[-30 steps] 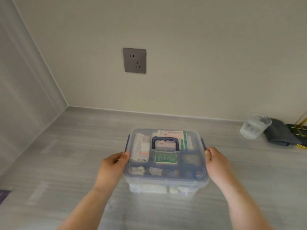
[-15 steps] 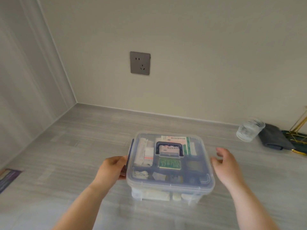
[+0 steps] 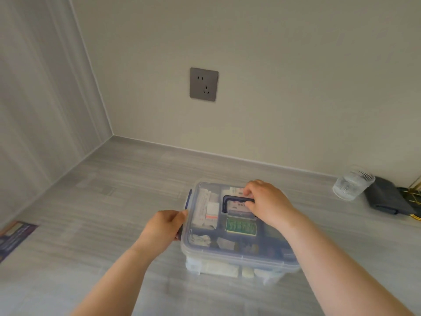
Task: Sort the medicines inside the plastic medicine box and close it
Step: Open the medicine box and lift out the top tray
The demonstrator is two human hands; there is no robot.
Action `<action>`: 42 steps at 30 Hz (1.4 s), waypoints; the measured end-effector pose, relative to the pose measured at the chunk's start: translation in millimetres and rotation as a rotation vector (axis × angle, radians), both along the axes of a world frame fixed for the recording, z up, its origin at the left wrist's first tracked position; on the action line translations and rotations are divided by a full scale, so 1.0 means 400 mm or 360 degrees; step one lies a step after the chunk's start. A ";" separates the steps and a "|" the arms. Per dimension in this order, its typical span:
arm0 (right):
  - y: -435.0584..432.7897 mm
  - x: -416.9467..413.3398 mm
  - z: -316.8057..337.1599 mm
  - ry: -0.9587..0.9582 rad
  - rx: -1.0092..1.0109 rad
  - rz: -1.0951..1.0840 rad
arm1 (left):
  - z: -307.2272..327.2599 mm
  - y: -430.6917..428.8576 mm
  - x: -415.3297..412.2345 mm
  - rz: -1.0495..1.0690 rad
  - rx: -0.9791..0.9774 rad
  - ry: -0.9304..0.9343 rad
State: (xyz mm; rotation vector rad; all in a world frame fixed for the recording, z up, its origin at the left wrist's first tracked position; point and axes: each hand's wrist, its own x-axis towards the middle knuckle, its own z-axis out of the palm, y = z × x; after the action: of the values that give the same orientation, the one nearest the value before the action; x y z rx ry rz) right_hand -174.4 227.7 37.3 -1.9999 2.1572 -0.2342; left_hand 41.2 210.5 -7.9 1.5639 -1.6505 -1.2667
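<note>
**Lidded medicine box on grey counter, both hands applied**

1. Leaflet [image 3: 16, 236]: dark blue printed sheet, flat on the counter at the far left edge, partly cut off by the frame.

2. Counter [image 3: 102, 213]: grey, streaked surface, meeting a pale wall at the back and a striped panel on the left.

3. Wall socket [image 3: 204, 84]: grey square plate, mounted on the back wall above the box.

4. Left hand [image 3: 163, 229]: curled against the left side of the box, fingers closed around the dark blue side latch [image 3: 188, 205], thumb near the lid's edge.

5. Plastic medicine box [image 3: 239, 254]: clear, rectangular, standing on the counter at centre, near the viewer. Lid [image 3: 227, 241] in place on top. Seen through it: white and orange packets at the left, a green printed packet [image 3: 242, 227] at the middle, small pale items in the front compartments. More pale items show through the lower front wall.

6. Handle [image 3: 230, 201]: dark blue, folded on the lid's centre.

7. Right hand [image 3: 266, 202]: palm down over the lid, fingers pinched on the right end of the handle.

8. Glass [image 3: 352, 184]: clear tumbler, upright, well to the right of the box near the wall.

9. Dark cloth [image 3: 387, 197]: folded, just right of the glass and touching it.

10. Gold wire item [image 3: 415, 199]: at the right edge, mostly out of frame; kind cannot be told.
</note>
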 end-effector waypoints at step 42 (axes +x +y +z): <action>-0.227 -0.357 -0.148 -0.0626 -0.0220 -0.0676 | 0.002 -0.018 -0.132 -0.0455 -0.1082 -0.0790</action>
State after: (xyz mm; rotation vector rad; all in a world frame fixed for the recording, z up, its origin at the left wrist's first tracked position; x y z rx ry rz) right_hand -317.2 137.0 -21.7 -1.3748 2.3108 -0.7841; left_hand -11.6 203.4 -7.0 1.2827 -2.3523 -0.3327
